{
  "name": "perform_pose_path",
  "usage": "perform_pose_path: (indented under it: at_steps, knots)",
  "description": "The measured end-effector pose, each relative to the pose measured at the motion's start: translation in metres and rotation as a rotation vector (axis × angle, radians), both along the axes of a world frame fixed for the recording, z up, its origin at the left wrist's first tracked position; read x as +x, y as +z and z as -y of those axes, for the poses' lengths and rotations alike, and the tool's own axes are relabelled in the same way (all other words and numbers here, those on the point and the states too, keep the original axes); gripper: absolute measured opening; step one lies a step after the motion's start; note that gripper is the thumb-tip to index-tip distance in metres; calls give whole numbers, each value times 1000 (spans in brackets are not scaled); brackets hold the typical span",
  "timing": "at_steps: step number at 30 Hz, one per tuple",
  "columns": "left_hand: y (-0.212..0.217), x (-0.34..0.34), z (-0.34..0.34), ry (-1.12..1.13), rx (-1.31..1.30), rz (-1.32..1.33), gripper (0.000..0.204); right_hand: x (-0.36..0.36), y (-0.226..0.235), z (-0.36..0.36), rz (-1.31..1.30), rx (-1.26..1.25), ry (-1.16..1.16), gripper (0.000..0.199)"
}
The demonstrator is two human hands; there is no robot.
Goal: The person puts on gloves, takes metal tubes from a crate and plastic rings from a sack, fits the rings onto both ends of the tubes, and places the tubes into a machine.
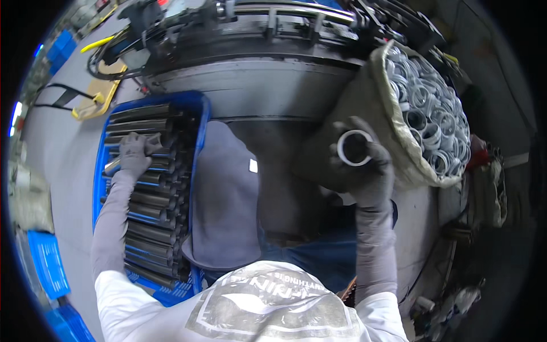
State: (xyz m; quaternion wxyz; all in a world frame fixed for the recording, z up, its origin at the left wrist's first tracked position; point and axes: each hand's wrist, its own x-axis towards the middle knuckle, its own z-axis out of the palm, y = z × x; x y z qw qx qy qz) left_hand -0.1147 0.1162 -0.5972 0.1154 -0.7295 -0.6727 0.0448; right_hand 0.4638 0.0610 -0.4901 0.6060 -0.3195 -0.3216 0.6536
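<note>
Right hand (376,174) holds ring (341,148) left of sack rim (397,117).

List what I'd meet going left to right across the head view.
Slotted blue plastic crate, larger blue crate of dark tubes, white-rimmed ring in the gloved right hand, loose rings in the sack.

Left hand (134,155): hides stretches of the dark tubes (151,218) beneath, its grip unclear | Right hand (373,176): covers part of the white ring (341,149)'s rim | Machine (191,43): cut off by top edge | Lower-right clutter (450,305): too dark to tell
</note>
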Motion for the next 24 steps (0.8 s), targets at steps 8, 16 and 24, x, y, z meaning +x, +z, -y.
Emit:
perform_pose_path:
  at_steps: [8,16,24]
  knots:
    - [148,229,42,-565,34,610,55,-6,-86,4,-317,-159,69,61]
    - [87,324,37,-619,-259,404,51,-30,-100,3,1022,487,-323,37]
    - [88,345,31,-676,-219,303,48,-43,-107,11,609,49,-379,31]
